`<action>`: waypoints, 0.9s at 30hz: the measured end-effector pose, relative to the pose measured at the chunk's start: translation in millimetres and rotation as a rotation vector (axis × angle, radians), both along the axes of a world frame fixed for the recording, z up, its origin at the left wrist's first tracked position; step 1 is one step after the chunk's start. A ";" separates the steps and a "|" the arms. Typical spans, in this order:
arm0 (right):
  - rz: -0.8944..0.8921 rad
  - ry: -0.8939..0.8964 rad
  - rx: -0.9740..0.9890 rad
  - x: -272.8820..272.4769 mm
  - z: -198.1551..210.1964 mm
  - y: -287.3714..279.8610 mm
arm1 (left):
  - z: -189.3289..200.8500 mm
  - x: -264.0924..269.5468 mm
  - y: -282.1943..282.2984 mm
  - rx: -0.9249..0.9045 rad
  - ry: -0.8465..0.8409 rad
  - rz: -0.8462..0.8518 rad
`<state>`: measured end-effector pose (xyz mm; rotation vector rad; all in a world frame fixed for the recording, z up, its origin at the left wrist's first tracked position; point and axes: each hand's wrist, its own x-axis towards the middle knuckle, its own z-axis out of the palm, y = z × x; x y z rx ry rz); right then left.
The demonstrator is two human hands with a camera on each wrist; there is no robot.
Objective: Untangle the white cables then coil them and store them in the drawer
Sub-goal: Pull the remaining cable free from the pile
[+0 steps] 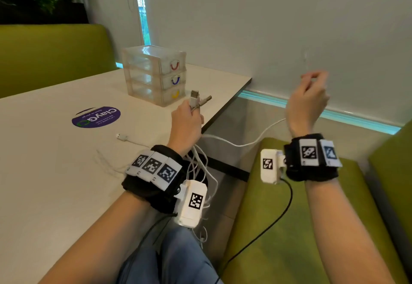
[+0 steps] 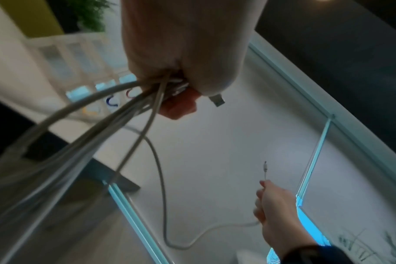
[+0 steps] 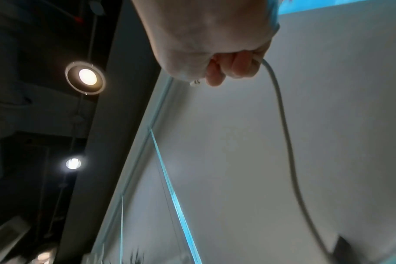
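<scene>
White table (image 1: 55,172) holds a clear drawer box (image 1: 153,74). Left hand (image 1: 186,125) grips a bunch of white cables (image 1: 200,165) at the table's edge. Right hand (image 1: 307,103), raised by the wall, pinches one cable's end (image 2: 264,167).

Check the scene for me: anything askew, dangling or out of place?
Yes. The cables held by the left hand hang in loose loops off the table edge toward the lap. One connector lies stray on the table. The right hand holds one cable end up. The drawers look shut.
</scene>
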<state>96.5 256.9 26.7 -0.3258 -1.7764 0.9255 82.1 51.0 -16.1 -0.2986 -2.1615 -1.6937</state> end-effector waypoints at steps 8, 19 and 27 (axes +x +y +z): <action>0.678 -0.208 0.174 7.1 -43.6 -74.8 | 20.2 10.5 43.4 0.429 -0.007 -0.170; 1.073 -0.196 -0.013 20.6 -71.6 -85.5 | 24.1 20.1 48.7 0.367 0.109 -0.122; 0.993 -0.397 -0.088 30.8 -132.7 -71.4 | 45.6 18.0 30.2 0.371 0.162 -0.239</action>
